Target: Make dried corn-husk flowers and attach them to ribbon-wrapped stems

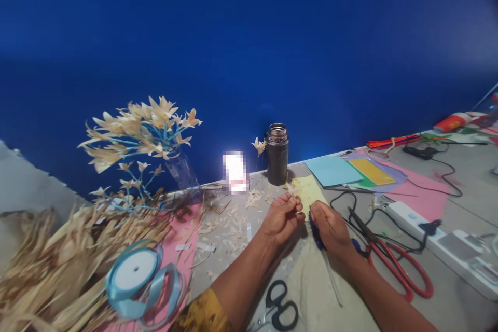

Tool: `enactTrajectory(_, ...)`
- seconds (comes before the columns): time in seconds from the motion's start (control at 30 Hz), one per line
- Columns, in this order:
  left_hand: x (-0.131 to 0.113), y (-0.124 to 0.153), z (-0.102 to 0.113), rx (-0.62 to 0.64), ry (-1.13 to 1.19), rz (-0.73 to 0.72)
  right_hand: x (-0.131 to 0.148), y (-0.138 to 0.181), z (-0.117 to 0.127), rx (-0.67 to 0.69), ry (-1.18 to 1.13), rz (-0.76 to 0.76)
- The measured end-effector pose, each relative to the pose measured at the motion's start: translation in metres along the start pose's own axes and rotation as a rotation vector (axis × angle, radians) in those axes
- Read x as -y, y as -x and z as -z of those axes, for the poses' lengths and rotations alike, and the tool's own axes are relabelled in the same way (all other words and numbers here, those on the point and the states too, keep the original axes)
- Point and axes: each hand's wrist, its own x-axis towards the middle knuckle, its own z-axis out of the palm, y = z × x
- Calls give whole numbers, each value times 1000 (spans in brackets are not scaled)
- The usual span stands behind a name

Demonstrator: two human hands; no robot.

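My left hand (283,212) is closed in a pinch on a small pale husk piece (290,190), mostly covered by the fingertips. Just to the right, my right hand (329,225) wraps round a dark blue glue gun (316,231), and a whitish glue stick (332,282) protrudes from its rear. The gun's tip is hidden. Beneath and beyond the hands lies a yellow sheet (307,187). Black-handled scissors (280,303) rest below my left forearm. Beside my right wrist are large red-handled scissors (392,262).
Dried husks (42,270) and a blue ribbon spool (134,275) occupy the left. Husk flowers (143,124) stand in a tilted clear bottle (182,171). A dark flask (277,158) stands behind the hands. Coloured sheets (332,170), cables and a power strip (436,244) lie right.
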Motion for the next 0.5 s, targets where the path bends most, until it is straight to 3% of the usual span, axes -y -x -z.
enactTrajectory(0.13, -11, 17, -8, -20, -25, 4, 0, -1, -1, -40, -29, -3)
enactTrajectory(0.37, -9, 56, -2, -263, 86, 89, 8, 12, -8, 138, -169, -32)
enactTrajectory(0.5, -3, 62, -1, -305, 129, 113, 12, 15, -13, 163, -231, -59)
